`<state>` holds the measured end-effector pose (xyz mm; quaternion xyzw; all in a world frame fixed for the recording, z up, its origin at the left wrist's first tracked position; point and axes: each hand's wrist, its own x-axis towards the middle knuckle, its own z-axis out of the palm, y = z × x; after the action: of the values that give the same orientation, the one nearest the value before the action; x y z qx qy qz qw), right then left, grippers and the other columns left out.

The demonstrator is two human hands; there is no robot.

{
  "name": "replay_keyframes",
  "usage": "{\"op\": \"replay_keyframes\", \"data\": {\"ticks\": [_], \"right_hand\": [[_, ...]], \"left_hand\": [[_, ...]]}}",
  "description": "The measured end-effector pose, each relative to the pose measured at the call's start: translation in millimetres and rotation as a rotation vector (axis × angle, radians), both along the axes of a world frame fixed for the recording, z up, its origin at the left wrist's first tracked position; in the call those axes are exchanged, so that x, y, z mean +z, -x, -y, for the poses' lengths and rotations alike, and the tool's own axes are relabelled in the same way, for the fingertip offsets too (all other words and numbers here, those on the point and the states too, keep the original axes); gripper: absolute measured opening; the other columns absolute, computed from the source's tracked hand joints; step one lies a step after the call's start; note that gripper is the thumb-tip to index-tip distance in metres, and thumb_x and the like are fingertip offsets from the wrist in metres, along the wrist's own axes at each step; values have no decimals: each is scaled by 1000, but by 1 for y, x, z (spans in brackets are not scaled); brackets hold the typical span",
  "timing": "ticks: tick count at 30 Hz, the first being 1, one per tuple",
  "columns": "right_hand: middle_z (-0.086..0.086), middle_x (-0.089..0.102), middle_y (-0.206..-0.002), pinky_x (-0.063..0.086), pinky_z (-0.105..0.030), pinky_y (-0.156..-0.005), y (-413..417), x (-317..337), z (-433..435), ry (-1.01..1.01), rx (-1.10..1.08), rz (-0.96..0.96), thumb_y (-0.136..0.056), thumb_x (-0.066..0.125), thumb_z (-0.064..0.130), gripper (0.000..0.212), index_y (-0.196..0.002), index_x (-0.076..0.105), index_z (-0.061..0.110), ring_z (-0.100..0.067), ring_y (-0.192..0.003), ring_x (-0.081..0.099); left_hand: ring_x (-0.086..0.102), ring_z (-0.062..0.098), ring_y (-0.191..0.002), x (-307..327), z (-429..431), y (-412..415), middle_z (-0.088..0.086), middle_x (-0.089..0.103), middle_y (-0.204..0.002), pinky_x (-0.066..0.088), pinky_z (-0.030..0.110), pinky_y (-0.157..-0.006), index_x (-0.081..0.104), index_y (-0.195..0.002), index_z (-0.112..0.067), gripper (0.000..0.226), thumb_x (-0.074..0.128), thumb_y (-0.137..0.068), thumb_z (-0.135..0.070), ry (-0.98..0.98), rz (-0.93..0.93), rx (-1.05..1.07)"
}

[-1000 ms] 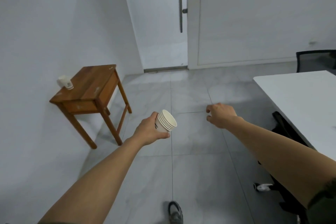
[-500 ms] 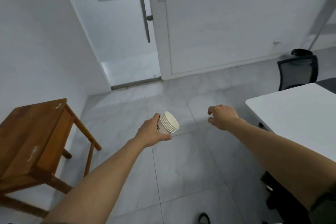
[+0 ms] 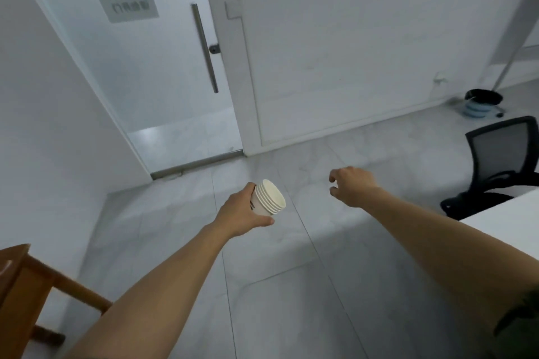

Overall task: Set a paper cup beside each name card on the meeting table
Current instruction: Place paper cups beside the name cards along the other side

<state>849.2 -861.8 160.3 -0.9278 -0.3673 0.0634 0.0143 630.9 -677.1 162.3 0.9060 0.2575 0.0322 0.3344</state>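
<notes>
My left hand (image 3: 240,214) grips a stack of several nested white paper cups (image 3: 268,198), tilted with the rims pointing right, held over the floor in the middle of the view. My right hand (image 3: 351,185) hovers to the right of the stack, a short gap away, fingers loosely curled and holding nothing. A corner of the white meeting table (image 3: 507,221) shows at the right edge. No name card is in view.
A black mesh office chair (image 3: 501,160) stands at the table's far end. A wooden side table (image 3: 20,280) is at the lower left. A frosted glass door (image 3: 163,67) with a bar handle lies ahead. A mop bucket (image 3: 481,103) sits by the far wall. Grey tile floor lies between.
The view has swung right and upward: the wooden table slid to the lower left, the door came closer, the chair and bucket appeared. Both hands keep the same pose, cups still held.
</notes>
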Motion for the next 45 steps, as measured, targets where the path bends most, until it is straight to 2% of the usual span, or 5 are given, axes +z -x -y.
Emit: {"op": "replay_keyframes", "data": {"ticks": [19,27,34,39,45], "right_hand": [[-4,64,-124,47,-33,-85,-328,-5,-108,0,-417,-11,-93,54,36,37,-128,58,24,-28,-111,61],[-4,65,-121,46,-32,-76,-451,-32,-45,32,-626,-34,-95,53,36,37,-129,57,22,-27,-107,62],[-4,66,-121,52,-37,-83,-576,-22,16,-26,-771,-7,-94,53,34,37,-128,58,21,-28,-106,62],[-4,65,-122,43,-33,-76,-620,-21,64,-28,-852,-9,-95,54,34,36,-129,58,21,-27,-107,62],[-8,67,-107,44,-34,-68,-654,-26,147,-16,-1090,-19,-90,55,29,22,-107,63,18,-32,-95,63]], "left_hand": [[63,18,-94,-4,-190,-450,-5,65,-104,55,46,-85,50,-113,-27,71,85,-55,-48,40,0,-429],[63,17,-92,-29,-145,-623,-6,65,-101,55,42,-82,51,-111,-26,64,86,-59,-43,59,-16,-659],[64,17,-90,-20,-84,-781,-5,66,-99,55,40,-80,51,-107,-27,63,86,-58,-43,17,-14,-792],[63,18,-89,-23,-30,-862,-5,66,-98,56,40,-80,51,-106,-26,62,87,-59,-42,15,-31,-915],[63,21,-94,-33,60,-963,-3,66,-102,55,42,-82,51,-111,-25,65,87,-59,-43,14,-34,-1131]]}}
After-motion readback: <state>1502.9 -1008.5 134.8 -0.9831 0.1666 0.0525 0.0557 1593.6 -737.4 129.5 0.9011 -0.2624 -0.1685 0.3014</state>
